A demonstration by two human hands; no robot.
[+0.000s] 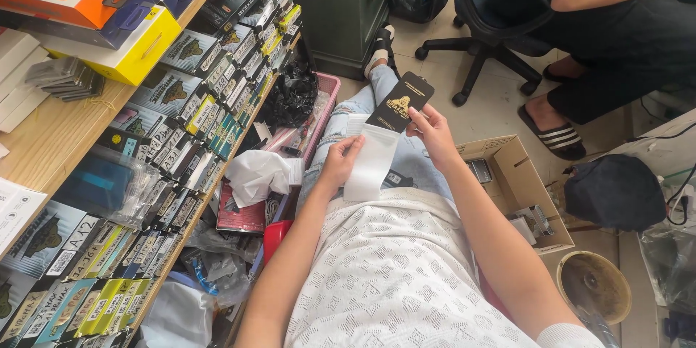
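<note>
Both hands gripped one flat packet: left hand pinched its white end, right hand its black top. Uneven pulling risked creasing it.

You have two hands in view: one left hand and one right hand. Between them there is one black packet and one white sleeve. Nearby: one cardboard box, one office chair, one round bowl. The shelf's packets are too many to count.
</note>
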